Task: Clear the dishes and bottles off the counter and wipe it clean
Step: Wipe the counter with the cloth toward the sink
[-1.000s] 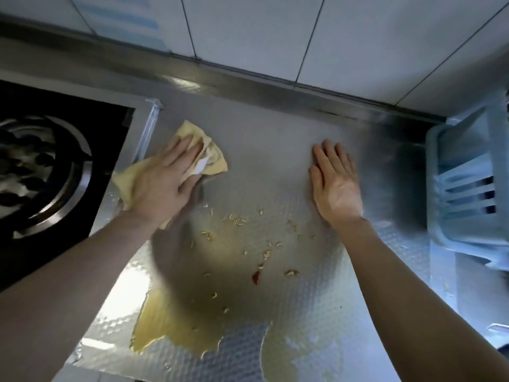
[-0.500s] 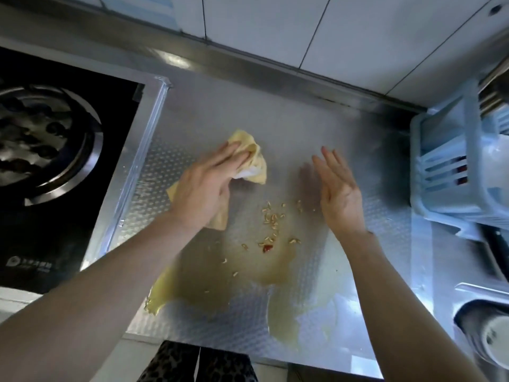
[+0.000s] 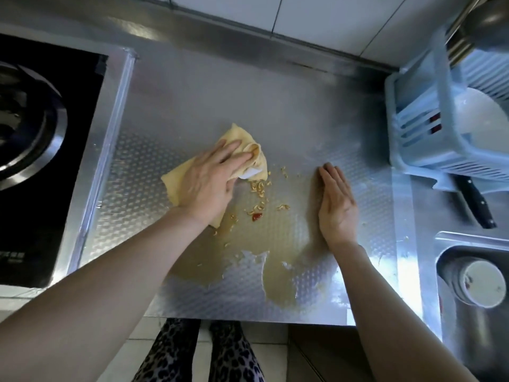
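My left hand (image 3: 210, 180) presses a yellow cloth (image 3: 242, 143) flat on the steel counter (image 3: 209, 100), near its middle. Just right of the cloth lies a small heap of food scraps (image 3: 259, 188) with a red bit (image 3: 257, 216). My right hand (image 3: 337, 201) stands on its edge on the counter to the right of the scraps, fingers straight and together, holding nothing. A yellowish liquid spill (image 3: 275, 282) spreads toward the counter's front edge.
A black gas hob (image 3: 35, 144) borders the counter on the left. A light blue dish rack (image 3: 429, 125) with a white dish stands at the right, a black-handled knife (image 3: 475, 201) beside it. A cup (image 3: 480, 282) lies in the sink at lower right.
My left hand has swept the cloth from beside the hob to the counter's middle, bunching the scraps. My right hand has turned from flat onto its edge.
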